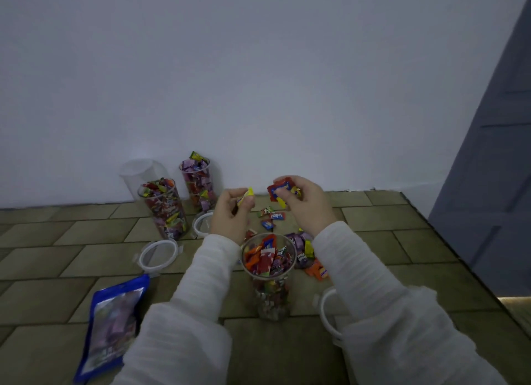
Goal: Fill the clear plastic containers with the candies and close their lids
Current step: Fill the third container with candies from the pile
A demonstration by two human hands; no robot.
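My left hand pinches a yellow candy. My right hand grasps several candies above the open container.

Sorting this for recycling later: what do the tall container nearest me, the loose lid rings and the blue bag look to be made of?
Nearest container: clear rigid plastic, glossy; the candies show through its wall.
Lid rings: whitish translucent plastic, apparently with clip tabs at the rim.
Blue bag: thin glossy plastic film, probably; it lies flat and reflects light.
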